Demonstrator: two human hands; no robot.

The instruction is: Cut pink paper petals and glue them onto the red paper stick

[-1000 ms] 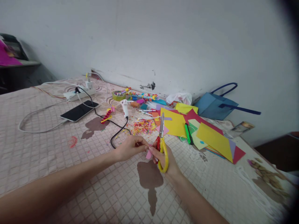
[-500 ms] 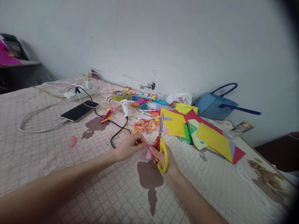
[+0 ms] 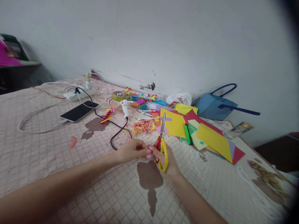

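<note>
Between the fingertips of both hands is a small piece of pink paper (image 3: 149, 154), partly hidden by the fingers. My left hand (image 3: 133, 149) pinches its left side, thumb and forefinger together. At its right side, my right hand (image 3: 168, 158) presses thumb against finger on the paper. That same hand also carries scissors (image 3: 163, 141) with red and yellow handles, their closed blades pointing up and away. Beyond the hands lies a heap of colourful paper shreds (image 3: 143, 127). A white glue gun (image 3: 125, 109) stands behind it, its black cord curving toward my left hand.
Coloured paper sheets (image 3: 213, 140), a green cutter (image 3: 188, 133) and white string (image 3: 196, 157) lie to the right. Leftward are a tablet (image 3: 79, 111) and a power strip (image 3: 80, 93) with loose cables. A blue bag (image 3: 216, 105) leans against the wall.
My left hand has shifted slightly right, closer to my right hand. The pink paper, which hung down as a strip, now looks shorter and folded or curled between the fingers.
</note>
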